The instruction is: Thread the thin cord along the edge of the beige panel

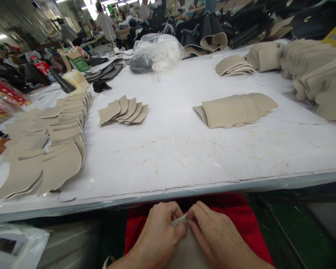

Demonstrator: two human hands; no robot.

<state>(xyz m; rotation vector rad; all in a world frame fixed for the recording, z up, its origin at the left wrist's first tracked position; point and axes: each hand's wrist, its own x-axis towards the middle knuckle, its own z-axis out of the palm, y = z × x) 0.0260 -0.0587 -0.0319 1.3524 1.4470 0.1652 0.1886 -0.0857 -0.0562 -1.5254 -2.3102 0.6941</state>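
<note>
Below the table's front edge, over red cloth [246, 220], my left hand [162, 228] and my right hand [212, 231] pinch the upper edge of a beige leather piece [187, 250]. The fingertips of both hands almost meet at that edge. The piece hangs down between my wrists, and its lower part runs out of view. On the white table [162, 157] ahead lie a small fan of beige pieces [126, 110] and, to its right, a short overlapping row of larger beige pieces [235, 108].
Many beige pieces [61, 157] overlap along the left side of the table. More beige stacks [310, 67] stand at the back right. A clear plastic bag [156, 52] and black bags [210, 30] are at the far edge. A person [105, 24] is in the background.
</note>
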